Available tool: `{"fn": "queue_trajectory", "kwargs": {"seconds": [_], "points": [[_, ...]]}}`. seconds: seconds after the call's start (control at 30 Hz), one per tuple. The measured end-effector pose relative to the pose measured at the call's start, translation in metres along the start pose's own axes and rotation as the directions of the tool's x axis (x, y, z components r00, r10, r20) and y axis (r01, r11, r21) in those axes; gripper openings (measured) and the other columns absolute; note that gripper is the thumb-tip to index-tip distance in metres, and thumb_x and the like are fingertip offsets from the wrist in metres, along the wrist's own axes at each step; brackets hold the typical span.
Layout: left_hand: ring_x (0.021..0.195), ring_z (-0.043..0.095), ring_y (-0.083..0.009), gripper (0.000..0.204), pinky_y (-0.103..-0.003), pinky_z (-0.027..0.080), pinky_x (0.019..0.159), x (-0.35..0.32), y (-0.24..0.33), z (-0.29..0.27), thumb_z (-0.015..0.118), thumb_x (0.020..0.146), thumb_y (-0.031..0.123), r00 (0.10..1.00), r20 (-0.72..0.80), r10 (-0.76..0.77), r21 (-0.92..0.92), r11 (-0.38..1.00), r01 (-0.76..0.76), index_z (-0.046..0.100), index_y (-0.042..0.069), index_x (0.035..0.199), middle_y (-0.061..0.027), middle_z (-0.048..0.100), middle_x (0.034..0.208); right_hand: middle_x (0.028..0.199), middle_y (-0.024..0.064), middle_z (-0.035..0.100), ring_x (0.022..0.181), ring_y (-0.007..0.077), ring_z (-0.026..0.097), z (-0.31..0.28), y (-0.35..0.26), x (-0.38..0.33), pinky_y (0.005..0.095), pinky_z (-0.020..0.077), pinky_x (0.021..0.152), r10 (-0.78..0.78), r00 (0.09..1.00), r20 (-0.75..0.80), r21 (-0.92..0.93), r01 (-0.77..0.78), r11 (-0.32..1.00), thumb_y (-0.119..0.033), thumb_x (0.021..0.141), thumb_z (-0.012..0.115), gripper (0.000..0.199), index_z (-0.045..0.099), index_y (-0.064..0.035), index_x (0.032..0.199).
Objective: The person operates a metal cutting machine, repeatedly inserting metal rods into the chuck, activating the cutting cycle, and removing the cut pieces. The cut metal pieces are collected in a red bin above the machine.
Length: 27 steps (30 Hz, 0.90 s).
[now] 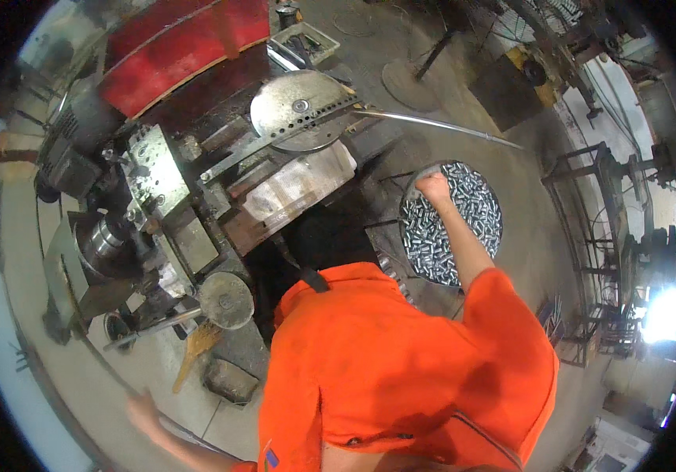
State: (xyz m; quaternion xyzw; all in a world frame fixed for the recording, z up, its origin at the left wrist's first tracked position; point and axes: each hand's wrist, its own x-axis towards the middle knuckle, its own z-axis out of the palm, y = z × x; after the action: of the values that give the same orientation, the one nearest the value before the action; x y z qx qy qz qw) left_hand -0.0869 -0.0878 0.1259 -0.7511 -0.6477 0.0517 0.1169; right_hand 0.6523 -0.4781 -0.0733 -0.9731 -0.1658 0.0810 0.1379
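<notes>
My right arm reaches out to a round tub (pixel 405 206) filled with short, shiny metal cylinders (pixel 429 250). At the tub's far left rim my right hand (pixel 433 187) is closed; what its fingers hold, if anything, is hidden. Low on the left, my left hand (pixel 143 411) is smeared by motion, so its fingers cannot be made out. It is next to a long thin metal bar (pixel 184 431), and whether it touches the bar is unclear.
Ahead stands a machine with a large metal disc (pixel 291 98), a long lever (pixel 448 127), a handwheel (pixel 226 300) and a chuck (pixel 110 234). A brush (pixel 193 352) and a small metal pan (pixel 229 381) lie at lower left. Metal racks (pixel 589 236) line the right side.
</notes>
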Motion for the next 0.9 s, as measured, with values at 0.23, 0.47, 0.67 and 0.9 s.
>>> {"fn": "queue_trajectory", "kwargs": {"seconds": [0.23, 0.47, 0.67, 0.9], "points": [[0.073, 0.063, -0.0215, 0.03, -0.035, 0.049, 0.078, 0.012, 0.147, -0.103, 0.054, 0.089, 0.017, 0.948, -0.083, 0.306, -0.985, -0.171, -0.031, 0.055, -0.006, 0.108, -0.0132, 0.064, 0.08, 0.095, 0.0117, 0.062, 0.092, 0.024, 0.059, -0.076, -0.195, -0.078, 0.0304, 0.0455, 0.081, -0.691, 0.72, -0.066, 0.803, 0.449, 0.391, -0.005, 0.057, 0.056, 0.031, 0.072, -0.0069, 0.085], [0.067, 0.062, -0.0171, 0.044, -0.029, 0.048, 0.071, -0.01, 0.321, -0.151, 0.043, 0.096, 0.036, 0.671, 0.017, 0.742, -0.909, -0.267, 0.319, 0.058, -0.005, 0.099, -0.0105, 0.064, 0.074, 0.105, 0.0133, 0.053, 0.092, 0.0244, 0.055, -0.144, -0.357, -0.168, 0.032, 0.0454, 0.081, -0.929, 0.208, -0.306, 0.806, 0.576, -0.137, -0.005, 0.053, 0.06, 0.039, 0.068, -0.003, 0.092], [0.063, 0.058, -0.0123, 0.039, -0.026, 0.044, 0.062, -0.018, 0.312, -0.136, 0.046, 0.094, 0.034, 0.74, -0.006, 0.672, -0.907, -0.315, 0.279, 0.06, -0.001, 0.083, -0.0051, 0.062, 0.066, 0.101, 0.0119, 0.054, 0.089, 0.0259, 0.056, -0.135, -0.37, -0.179, 0.033, 0.0466, 0.076, -0.925, 0.178, -0.336, 0.742, 0.655, -0.144, -0.009, 0.056, 0.063, 0.026, 0.066, -0.0077, 0.082], [0.055, 0.053, -0.0071, 0.029, -0.023, 0.039, 0.05, -0.009, 0.295, -0.13, 0.06, 0.087, 0.024, 0.791, 0.014, 0.611, -0.999, 0.034, -0.009, 0.062, -0.001, 0.073, -0.0018, 0.057, 0.058, 0.097, 0.0133, 0.056, 0.081, 0.0296, 0.054, -0.123, -0.376, -0.179, 0.0375, 0.0469, 0.07, -0.952, -0.034, -0.304, 0.537, 0.819, -0.2, -0.009, 0.052, 0.059, 0.028, 0.063, -0.0028, 0.08]]}}
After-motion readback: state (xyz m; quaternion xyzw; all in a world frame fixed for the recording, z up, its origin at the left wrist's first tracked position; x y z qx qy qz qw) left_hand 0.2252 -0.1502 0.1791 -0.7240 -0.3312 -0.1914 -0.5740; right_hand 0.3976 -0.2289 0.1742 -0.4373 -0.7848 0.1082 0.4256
